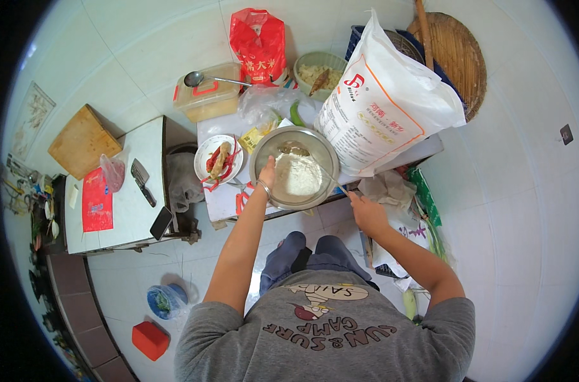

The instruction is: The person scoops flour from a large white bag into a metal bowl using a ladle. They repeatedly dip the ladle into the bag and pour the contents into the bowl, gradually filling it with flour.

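A round metal bowl [331, 153] stands at the front of the white table, with white flour [302, 175] in it and a darker brownish patch at its far side. My left hand [268, 173] grips the bowl's left rim, the thumb on the inside. My right hand [367, 213], to the lower right of the bowl, is closed around the end of a thin-handled utensil [332, 178]. This utensil slants over the right rim into the bowl; I cannot make out its far end. Left of the bowl, a white plate [201, 156] bears red chillies and a piece of ginger root.
A large white sack [381, 105] leans beside the bowl. Behind are a lidded plastic box [206, 108] with a ladle [194, 79], a red bag [259, 48] and a green basket [302, 60]. Red-handled scissors [241, 202] lie near the table edge. At left, a counter holds a cleaver [143, 183] and phone [161, 223].
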Motion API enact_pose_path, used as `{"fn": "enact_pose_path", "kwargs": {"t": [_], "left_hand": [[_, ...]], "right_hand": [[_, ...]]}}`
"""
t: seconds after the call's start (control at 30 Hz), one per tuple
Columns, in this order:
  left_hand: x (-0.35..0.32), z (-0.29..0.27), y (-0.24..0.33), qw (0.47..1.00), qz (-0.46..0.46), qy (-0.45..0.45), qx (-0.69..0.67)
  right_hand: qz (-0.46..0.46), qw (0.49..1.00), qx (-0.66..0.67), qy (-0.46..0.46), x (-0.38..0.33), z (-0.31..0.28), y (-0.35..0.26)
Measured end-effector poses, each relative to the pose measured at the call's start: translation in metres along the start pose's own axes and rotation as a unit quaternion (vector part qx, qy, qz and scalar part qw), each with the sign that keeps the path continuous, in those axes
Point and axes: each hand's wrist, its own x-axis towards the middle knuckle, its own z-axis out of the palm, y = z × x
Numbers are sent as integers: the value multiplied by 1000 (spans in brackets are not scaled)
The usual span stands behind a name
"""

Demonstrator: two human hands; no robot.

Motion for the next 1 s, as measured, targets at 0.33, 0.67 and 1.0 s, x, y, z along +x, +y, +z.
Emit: {"fn": "enact_pose_path", "kwargs": {"t": [0.33,0.67,1.0], "left_hand": [[-12,11,27,993,97,58,22],[-100,162,161,920,381,-26,88],[-158,333,231,673,659,-12,334]], "right_hand": [[229,778,560,-170,-9,-120,20],[254,736,627,31,-100,-326,77],[279,886,364,73,-100,-369,142]]}}
